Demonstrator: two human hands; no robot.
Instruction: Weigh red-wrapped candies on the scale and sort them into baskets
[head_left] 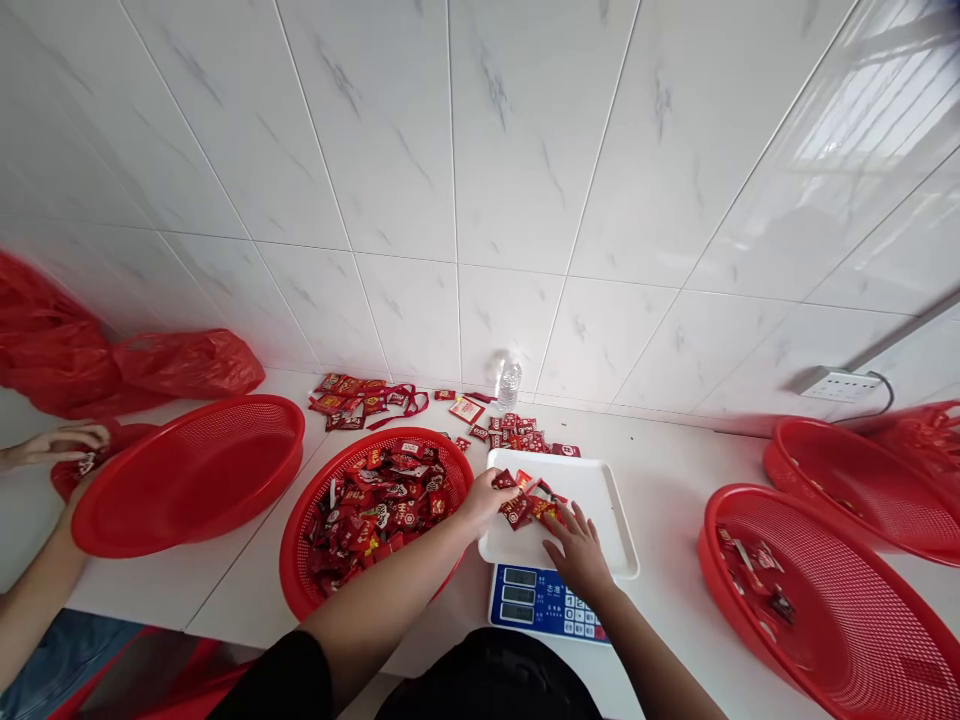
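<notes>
From my distant place I see the left hand (pixel 486 500) clamped on a red packet (pixel 514 511) over the white tray (pixel 611 510) of the scale (pixel 551 603); the right hand (pixel 581 550) has its fingers apart, at other packets (pixel 543 505) on this tray; a red basket (pixel 291 570) of packets stands just beside

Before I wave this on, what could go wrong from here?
The left hand and right hand are at the white tray; leaning on it might skew the blue scale. Red packets there could slip over its low rim. The clear bottle stands near loose packets behind the tray; a reach might topple it.
</notes>
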